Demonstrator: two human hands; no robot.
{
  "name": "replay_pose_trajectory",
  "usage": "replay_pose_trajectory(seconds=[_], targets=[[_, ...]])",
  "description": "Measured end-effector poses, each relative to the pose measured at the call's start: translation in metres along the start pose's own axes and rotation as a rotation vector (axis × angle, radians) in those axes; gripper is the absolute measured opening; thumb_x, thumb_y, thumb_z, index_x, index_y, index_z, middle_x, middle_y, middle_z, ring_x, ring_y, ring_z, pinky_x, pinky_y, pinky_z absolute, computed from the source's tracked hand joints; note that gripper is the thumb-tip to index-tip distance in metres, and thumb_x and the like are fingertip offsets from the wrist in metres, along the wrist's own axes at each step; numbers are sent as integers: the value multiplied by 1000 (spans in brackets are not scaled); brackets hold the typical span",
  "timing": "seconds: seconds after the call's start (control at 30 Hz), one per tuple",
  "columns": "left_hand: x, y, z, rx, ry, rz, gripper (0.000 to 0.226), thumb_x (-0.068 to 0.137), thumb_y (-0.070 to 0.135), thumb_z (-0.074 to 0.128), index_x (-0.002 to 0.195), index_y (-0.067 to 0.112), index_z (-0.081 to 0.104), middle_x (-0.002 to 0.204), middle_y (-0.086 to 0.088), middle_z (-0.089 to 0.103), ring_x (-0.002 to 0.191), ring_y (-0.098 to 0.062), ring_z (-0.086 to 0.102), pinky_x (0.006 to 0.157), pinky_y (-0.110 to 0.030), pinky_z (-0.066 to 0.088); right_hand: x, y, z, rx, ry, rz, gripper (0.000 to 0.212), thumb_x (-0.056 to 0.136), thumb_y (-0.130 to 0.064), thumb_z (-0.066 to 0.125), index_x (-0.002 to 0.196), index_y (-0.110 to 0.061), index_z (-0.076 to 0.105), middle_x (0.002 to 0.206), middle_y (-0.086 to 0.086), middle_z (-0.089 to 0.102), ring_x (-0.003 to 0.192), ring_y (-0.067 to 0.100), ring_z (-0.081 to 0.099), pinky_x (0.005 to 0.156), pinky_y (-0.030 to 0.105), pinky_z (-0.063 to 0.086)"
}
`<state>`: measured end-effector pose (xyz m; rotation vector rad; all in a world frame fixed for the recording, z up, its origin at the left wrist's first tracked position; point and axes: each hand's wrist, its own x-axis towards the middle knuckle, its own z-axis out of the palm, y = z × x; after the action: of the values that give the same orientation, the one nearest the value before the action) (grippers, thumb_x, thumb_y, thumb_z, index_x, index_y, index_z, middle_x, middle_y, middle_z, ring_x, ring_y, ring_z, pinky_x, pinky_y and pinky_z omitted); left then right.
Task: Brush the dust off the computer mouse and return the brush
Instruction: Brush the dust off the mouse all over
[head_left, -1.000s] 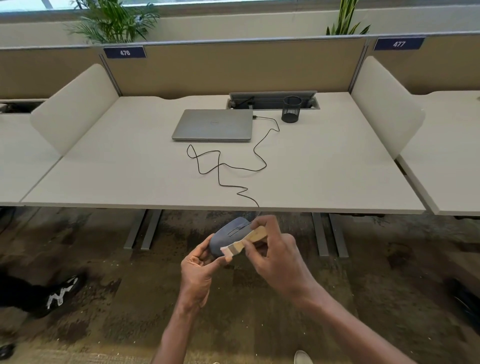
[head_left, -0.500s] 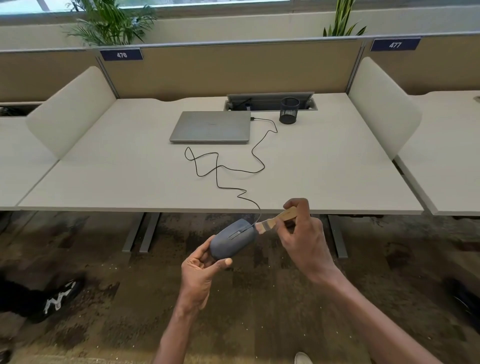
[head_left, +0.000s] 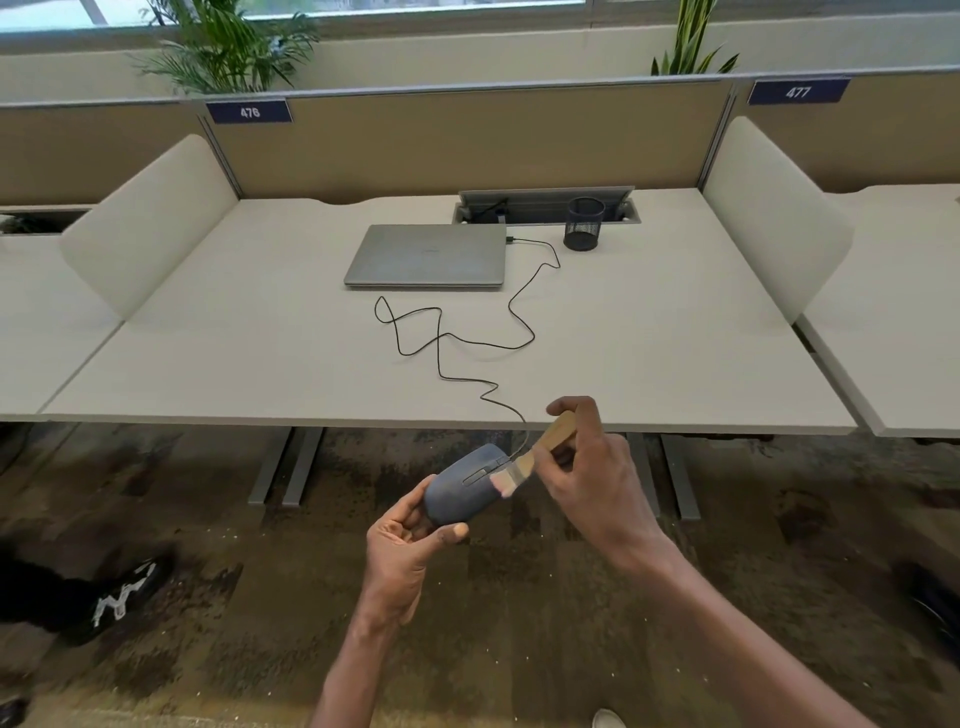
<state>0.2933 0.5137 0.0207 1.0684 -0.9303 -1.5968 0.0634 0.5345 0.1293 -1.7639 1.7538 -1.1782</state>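
brush handle (head_left: 558, 430) partly hidden in right hand (head_left: 592, 483), bristles blurred

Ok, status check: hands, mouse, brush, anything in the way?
Left hand holds mouse off the desk. Right hand grips brush, bristles on mouse. Cable trails to laptop; nothing blocking.

left hand (head_left: 400, 551) cupped upward, right hand (head_left: 592, 478) pinching (fingers curled)
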Motion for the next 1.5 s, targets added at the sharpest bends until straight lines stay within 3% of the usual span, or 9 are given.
replay_pose_trajectory(seconds=[0.2, 0.4, 0.57, 0.7, 1.0, 1.07, 1.2, 1.37, 1.5], targets=[[0, 0, 2, 6, 7, 11, 76, 52, -5, 85, 122, 17, 66, 118, -3, 76, 111, -17, 72, 82, -24, 61, 4, 22, -12, -95, 118, 73, 45, 93, -11, 72, 124, -24, 41, 77, -2, 67, 63, 6, 68, 55, 27, 59], [3, -1, 5, 10, -14, 4, 76, 53, -4, 87, 122, 18, 67, 120, -4, 75, 112, -18, 71, 83, -24, 61, 4, 18, -11, 36, 186, 63, 47, 92, -14, 73, 126, -25, 42, 84, -13, 64, 80, -8, 68, 60, 6, 53], [2, -2, 5, 19, -14, 7, 76, 50, 1, 91, 121, 19, 69, 121, -7, 75, 112, -19, 72, 81, -24, 61, 2, 23, -12, -14, 121, 124, 45, 93, -15, 73, 126, -20, 44, 86, -3, 68, 73, 0, 68, 59, 12, 56], [0, -4, 3, 13, 0, 13, 75, 50, 1, 90, 120, 18, 69, 121, -8, 75, 113, -19, 71, 82, -23, 60, -6, 33, -17, -127, 52, 146, 43, 94, -14, 70, 127, -20, 43, 83, 1, 68, 67, 8, 69, 56, 27, 61], [3, -1, 11, 2, 1, 25, 75, 53, 4, 90, 123, 20, 68, 123, -8, 74, 114, -19, 71, 83, -24, 60, -17, 43, -25, -151, 49, 82, 38, 96, -13, 68, 121, -23, 40, 75, 2, 68, 58, 12, 68, 50, 37, 59], [2, 0, 15, 11, 13, 37, 75, 55, 6, 90, 125, 20, 67, 123, -8, 74, 114, -20, 71, 84, -24, 60, -17, 44, -26, -150, 59, 71, 40, 96, -13, 69, 121, -24, 40, 76, 1, 68, 59, 11, 69, 52, 34, 61], [0, 0, 25, 35, 46, 69, 75, 58, 5, 89, 128, 16, 63, 122, -8, 74, 112, -20, 72, 83, -23, 59, -15, 51, -32, -125, 102, 70, 44, 93, -10, 72, 120, -26, 40, 78, -5, 67, 60, 1, 67, 53, 15, 57], [-6, 1, 47, 44, 106, 97, 83, 50, 15, 100, 125, 16, 64, 116, -4, 76, 108, -19, 73, 80, -22, 60, -11, 62, -42, -106, 118, 46, 47, 92, -10, 73, 122, -27, 40, 80, -3, 68, 64, 4, 69, 58, 20, 61], [-15, -1, 73, 56, 185, 135, 79, 49, 19, 101, 119, 18, 65, 108, -3, 78, 101, -20, 75, 76, -21, 60, -5, 74, -55, -102, 102, 20, 48, 92, -12, 73, 123, -27, 40, 82, -2, 69, 64, 3, 67, 58, 10, 57]])
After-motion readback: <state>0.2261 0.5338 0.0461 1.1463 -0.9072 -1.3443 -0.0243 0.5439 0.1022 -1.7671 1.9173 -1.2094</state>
